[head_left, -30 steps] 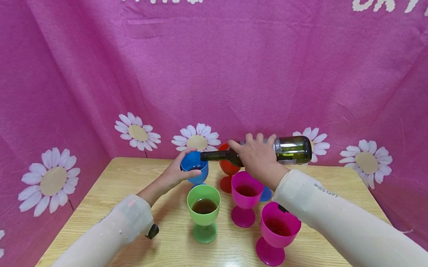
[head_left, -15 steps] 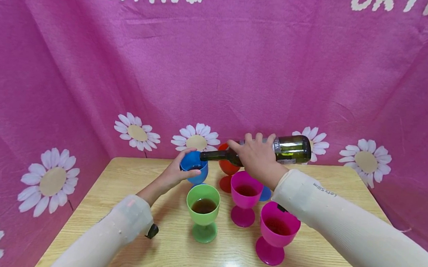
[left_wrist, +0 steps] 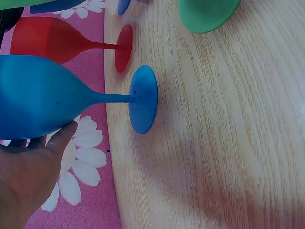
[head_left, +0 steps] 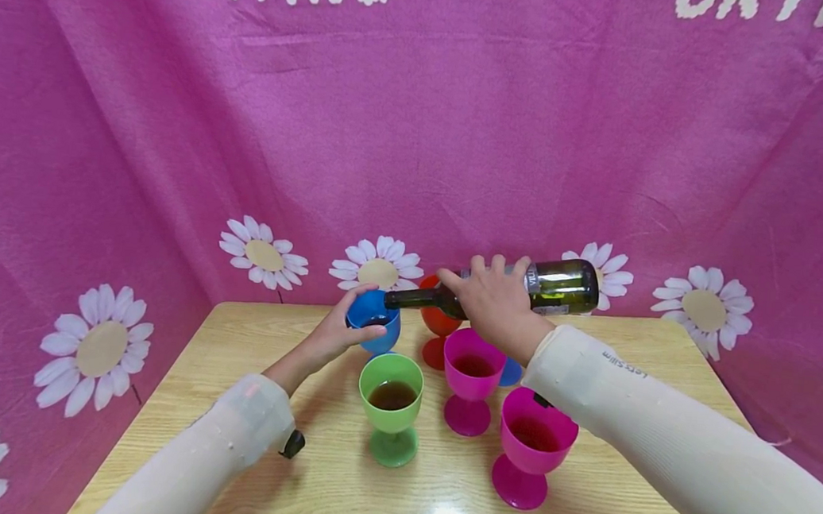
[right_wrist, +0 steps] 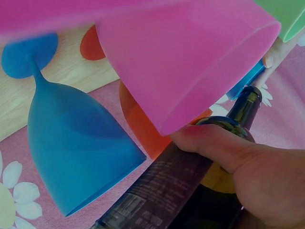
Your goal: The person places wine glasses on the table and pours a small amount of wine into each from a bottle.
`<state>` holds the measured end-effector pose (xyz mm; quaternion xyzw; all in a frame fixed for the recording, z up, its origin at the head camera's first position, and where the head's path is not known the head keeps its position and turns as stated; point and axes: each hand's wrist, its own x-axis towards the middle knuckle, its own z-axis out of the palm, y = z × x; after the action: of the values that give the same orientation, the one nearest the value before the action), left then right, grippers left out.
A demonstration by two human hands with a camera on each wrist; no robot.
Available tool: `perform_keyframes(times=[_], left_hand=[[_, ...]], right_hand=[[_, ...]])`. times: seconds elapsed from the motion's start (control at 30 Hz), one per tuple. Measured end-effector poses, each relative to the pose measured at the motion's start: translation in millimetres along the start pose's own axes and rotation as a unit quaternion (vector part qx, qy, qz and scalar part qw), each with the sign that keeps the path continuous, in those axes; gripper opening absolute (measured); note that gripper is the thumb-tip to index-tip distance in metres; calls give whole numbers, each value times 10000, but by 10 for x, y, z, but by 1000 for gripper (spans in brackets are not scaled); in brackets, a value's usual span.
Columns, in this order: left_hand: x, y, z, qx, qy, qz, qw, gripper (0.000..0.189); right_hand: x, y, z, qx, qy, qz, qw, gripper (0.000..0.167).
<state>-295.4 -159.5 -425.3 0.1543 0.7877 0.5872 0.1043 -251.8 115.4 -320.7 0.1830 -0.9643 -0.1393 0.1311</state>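
My left hand (head_left: 334, 335) holds a blue plastic goblet (head_left: 386, 341) by its bowl, thumb on the near side and fingers round the far side. Dark liquid shows inside it. In the left wrist view the blue goblet's foot (left_wrist: 143, 100) appears to stand on the table. Gripped from above by my right hand (head_left: 503, 307), a dark green glass bottle (head_left: 569, 287) lies almost level, its neck (head_left: 412, 298) pointing left and its mouth at the blue goblet's rim. The right wrist view shows my thumb (right_wrist: 209, 140) across the bottle; any flow of liquid cannot be made out.
Near my arms stand a green goblet (head_left: 394, 423) and two pink goblets (head_left: 472, 389), all holding dark liquid. Behind the bottle is a red goblet (head_left: 437, 322). Another blue goblet (right_wrist: 81, 138) stands mostly hidden under my right hand. A pink cloth (head_left: 420, 130) hangs behind the wooden table (head_left: 232, 356).
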Motion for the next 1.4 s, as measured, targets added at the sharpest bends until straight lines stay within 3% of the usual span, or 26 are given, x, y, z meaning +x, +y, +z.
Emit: perform_keyframes(times=[1.4], left_hand=[[14, -8, -7, 99, 9, 64, 9999, 81]], right_hand=[[2, -17, -2, -124, -25, 27, 9999, 75]])
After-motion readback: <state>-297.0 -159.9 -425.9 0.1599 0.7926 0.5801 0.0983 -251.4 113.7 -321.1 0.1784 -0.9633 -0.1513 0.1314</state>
